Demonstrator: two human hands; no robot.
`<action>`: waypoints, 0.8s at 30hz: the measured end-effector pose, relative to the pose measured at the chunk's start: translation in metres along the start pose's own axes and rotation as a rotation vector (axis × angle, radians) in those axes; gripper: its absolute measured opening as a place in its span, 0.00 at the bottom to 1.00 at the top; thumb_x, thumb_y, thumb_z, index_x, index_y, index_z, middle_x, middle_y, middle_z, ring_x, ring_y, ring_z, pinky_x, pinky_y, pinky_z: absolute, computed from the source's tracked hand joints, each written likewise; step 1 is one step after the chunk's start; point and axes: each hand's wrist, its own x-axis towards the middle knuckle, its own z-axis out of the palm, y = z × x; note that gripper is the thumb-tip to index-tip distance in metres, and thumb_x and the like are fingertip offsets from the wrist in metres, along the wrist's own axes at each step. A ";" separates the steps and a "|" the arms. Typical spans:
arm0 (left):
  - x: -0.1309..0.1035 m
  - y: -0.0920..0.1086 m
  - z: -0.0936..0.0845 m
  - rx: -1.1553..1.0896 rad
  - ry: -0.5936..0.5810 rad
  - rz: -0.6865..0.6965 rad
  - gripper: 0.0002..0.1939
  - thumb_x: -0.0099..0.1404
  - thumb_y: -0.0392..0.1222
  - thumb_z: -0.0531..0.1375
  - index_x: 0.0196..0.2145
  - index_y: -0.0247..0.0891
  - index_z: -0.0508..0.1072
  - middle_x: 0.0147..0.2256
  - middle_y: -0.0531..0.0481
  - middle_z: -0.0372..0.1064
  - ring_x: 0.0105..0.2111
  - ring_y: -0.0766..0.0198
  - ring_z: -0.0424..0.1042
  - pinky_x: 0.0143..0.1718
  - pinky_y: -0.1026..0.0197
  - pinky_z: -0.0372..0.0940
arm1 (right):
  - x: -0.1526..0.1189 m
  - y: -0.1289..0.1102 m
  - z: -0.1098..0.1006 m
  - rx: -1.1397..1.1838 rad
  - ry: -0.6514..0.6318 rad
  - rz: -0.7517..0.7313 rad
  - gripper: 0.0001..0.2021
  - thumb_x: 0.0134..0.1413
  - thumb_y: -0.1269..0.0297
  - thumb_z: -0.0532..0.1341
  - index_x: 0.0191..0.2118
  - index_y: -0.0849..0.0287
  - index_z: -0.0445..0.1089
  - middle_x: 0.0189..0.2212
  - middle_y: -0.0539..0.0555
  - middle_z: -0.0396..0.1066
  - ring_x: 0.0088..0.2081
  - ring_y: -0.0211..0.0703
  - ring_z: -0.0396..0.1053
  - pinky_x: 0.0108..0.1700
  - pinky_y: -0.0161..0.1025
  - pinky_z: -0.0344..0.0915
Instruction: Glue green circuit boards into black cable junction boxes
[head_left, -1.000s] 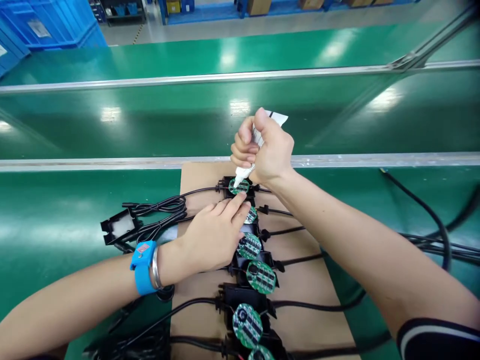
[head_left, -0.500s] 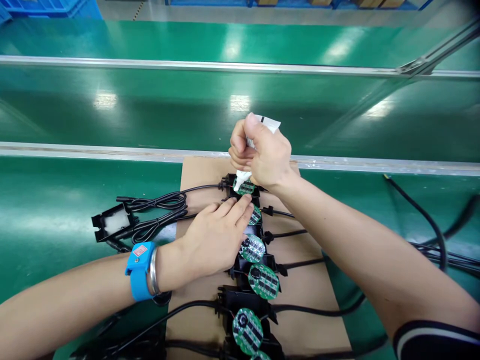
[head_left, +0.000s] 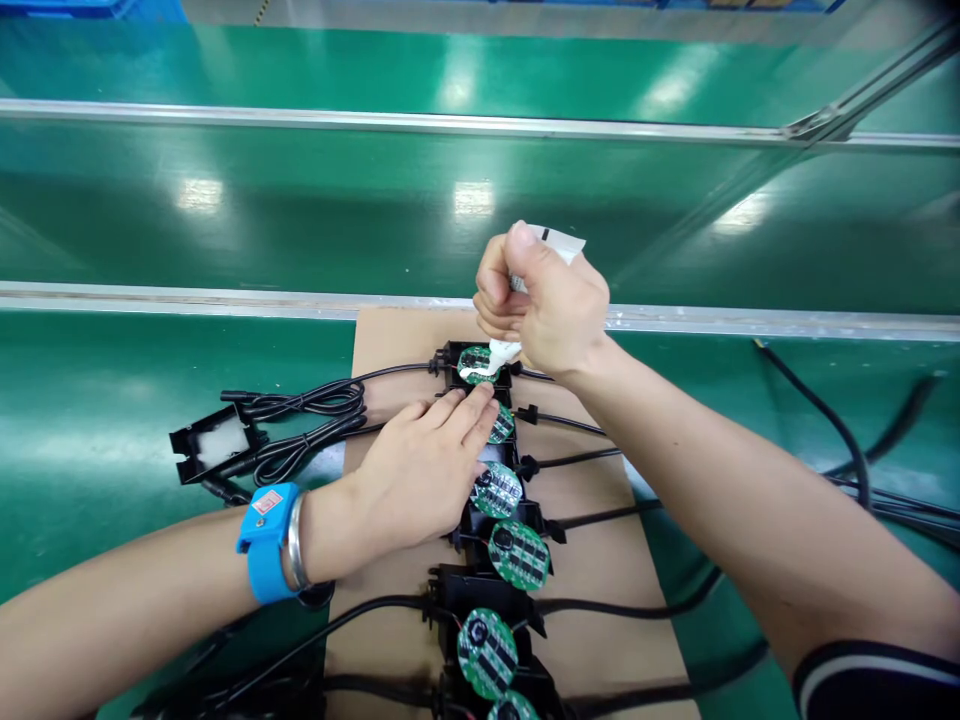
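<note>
The white tube [head_left: 566, 243] sits in the right hand [head_left: 559, 305], its nozzle pointing down beneath the fist at the farthest circuit board [head_left: 471, 358], just beyond the left hand's [head_left: 420, 470] fingertips. The tube has a dark stripe near its flat end; the board is round and green, with a white streak across it. The right hand is curled tightly around the tube; the left lies flattened, fingers extended, contact with that board unclear. Nearer boards [head_left: 519, 556] and black cables [head_left: 600, 608] flank the left hand, over cardboard [head_left: 600, 575] on the green worktop [head_left: 112, 390].
</note>
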 end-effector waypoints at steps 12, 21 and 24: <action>0.001 0.000 -0.003 0.002 -0.016 0.002 0.26 0.75 0.42 0.49 0.66 0.25 0.60 0.68 0.37 0.54 0.61 0.49 0.65 0.53 0.51 0.65 | 0.007 0.003 -0.009 -0.042 0.083 -0.024 0.36 0.47 0.20 0.51 0.21 0.54 0.55 0.16 0.45 0.38 0.18 0.32 0.39 0.21 0.38 0.37; 0.002 -0.001 -0.001 0.010 0.010 0.004 0.26 0.74 0.40 0.50 0.66 0.26 0.61 0.67 0.37 0.56 0.61 0.51 0.65 0.54 0.52 0.64 | 0.014 0.012 0.000 0.027 0.069 -0.086 0.35 0.51 0.24 0.53 0.20 0.54 0.54 0.16 0.45 0.39 0.18 0.32 0.39 0.20 0.38 0.36; -0.004 0.002 -0.007 0.007 0.007 0.007 0.27 0.73 0.40 0.51 0.66 0.26 0.60 0.68 0.38 0.56 0.62 0.50 0.62 0.57 0.50 0.61 | 0.009 0.003 -0.003 0.033 0.124 -0.120 0.35 0.50 0.24 0.54 0.19 0.54 0.55 0.15 0.45 0.38 0.16 0.32 0.39 0.19 0.38 0.36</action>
